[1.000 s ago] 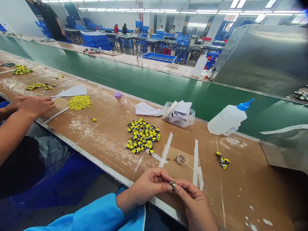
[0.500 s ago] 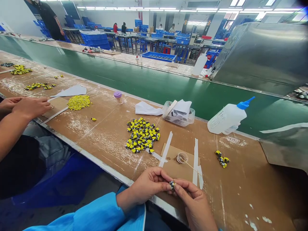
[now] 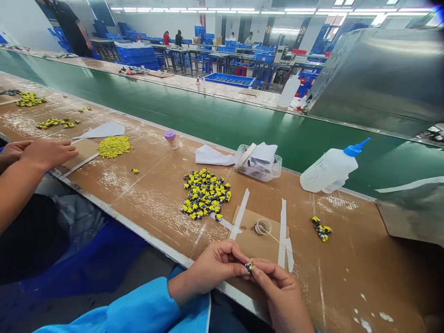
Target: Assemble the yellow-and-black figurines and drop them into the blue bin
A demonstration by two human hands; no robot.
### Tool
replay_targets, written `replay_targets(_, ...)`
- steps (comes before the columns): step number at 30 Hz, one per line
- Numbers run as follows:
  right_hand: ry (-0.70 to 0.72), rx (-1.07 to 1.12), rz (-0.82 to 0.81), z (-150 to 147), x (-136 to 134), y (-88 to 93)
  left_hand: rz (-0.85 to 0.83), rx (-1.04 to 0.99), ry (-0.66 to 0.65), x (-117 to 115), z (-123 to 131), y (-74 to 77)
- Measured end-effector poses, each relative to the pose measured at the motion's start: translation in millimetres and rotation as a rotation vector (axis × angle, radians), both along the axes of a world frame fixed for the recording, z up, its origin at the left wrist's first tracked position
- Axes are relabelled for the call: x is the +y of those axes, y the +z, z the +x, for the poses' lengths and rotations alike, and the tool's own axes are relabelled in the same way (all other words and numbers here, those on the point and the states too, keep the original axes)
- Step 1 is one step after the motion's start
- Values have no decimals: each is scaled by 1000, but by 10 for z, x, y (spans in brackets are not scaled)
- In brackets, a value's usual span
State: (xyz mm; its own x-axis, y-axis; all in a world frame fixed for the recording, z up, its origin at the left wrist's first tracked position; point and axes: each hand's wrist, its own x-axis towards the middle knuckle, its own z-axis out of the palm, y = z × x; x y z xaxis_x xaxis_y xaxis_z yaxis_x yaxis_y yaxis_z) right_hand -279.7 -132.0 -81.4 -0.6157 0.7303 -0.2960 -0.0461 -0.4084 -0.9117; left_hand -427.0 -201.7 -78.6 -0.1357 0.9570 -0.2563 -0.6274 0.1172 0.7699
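My left hand (image 3: 214, 267) and my right hand (image 3: 280, 291) meet at the front edge of the brown workbench (image 3: 156, 208). Between their fingertips they pinch a small black, white and yellow component (image 3: 249, 267), partly hidden by my fingers. Just beyond my hands lies a cardboard pad (image 3: 255, 241), held by white tape strips. On it sit a small wire or tape ring (image 3: 262, 227) and a thin wooden stick (image 3: 275, 239). A heap of similar yellow-and-black components (image 3: 205, 194) lies to the far left of my hands.
A co-worker's hand (image 3: 46, 155) rests at the left beside a yellow heap (image 3: 114, 146). Behind my heap stand a plastic tub of papers (image 3: 258, 162) and a blue-capped glue bottle (image 3: 329, 169). A green conveyor belt (image 3: 222, 129) runs behind the bench.
My hands still pinch the component, with only slight finger shifts. The whole view has tilted a little, and the co-worker's hand has barely moved.
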Motion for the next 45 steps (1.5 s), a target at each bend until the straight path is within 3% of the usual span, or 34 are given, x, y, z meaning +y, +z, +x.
replay_targets(23, -67, 8, 215, 54, -49, -137, 86, 378, 11, -42, -45, -51)
replay_targets(33, -155, 36, 601, 48, -96, -120, 90, 510, 56, -25, -39, -24)
replay_targets(45, -167, 24, 787, 32, -82, -117, 77, 520, 87, -14, 35, 27)
